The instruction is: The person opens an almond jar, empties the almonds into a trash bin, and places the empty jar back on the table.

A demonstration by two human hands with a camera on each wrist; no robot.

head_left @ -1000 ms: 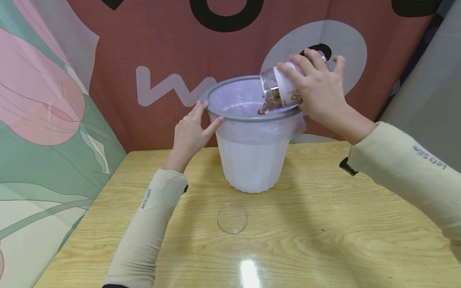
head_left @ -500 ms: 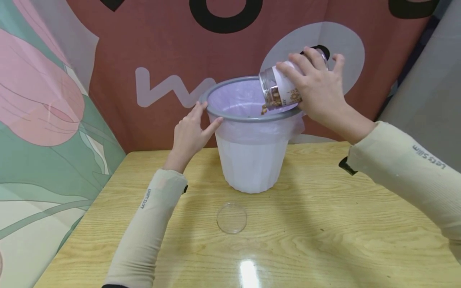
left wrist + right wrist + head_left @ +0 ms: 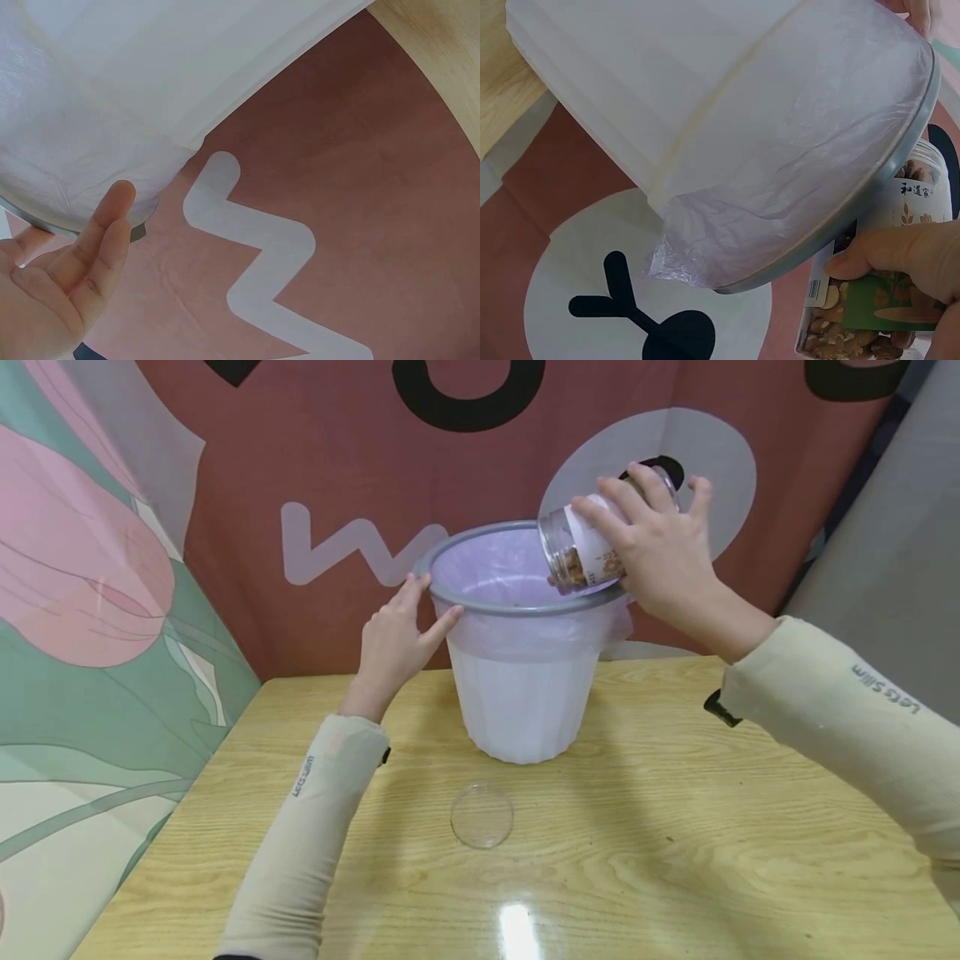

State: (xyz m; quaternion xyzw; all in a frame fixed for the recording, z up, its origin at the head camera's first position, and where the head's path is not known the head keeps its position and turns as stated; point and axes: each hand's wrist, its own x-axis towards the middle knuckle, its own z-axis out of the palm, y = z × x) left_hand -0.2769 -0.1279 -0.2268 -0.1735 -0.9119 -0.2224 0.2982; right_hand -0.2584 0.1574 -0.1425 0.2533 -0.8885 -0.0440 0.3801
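My right hand (image 3: 665, 552) grips a clear jar (image 3: 588, 535) with a white label. The jar is tilted, its open mouth pointing down and left over the inside of a white trash bin (image 3: 528, 702). Brown nuts (image 3: 855, 341) show inside the jar in the right wrist view, some gathered at its mouth in the head view. On the bin's left side, my left hand (image 3: 393, 639) rests against the grey rim (image 3: 525, 608), thumb and fingers spread with fairly straight fingertips. A pale purple bag (image 3: 495, 560) lines the bin and folds over the outside.
A clear round lid (image 3: 482, 815) lies flat on the wooden table (image 3: 675, 793) in front of the bin. Behind stands a red printed cloth (image 3: 337, 443), close to the bin. A floral cloth (image 3: 90, 610) hangs on the left.
Nut pieces that hung out below the jar's mouth have dropped away, leaving fewer at its lip. Both hands hold nearly the same position, and the bin stays put.
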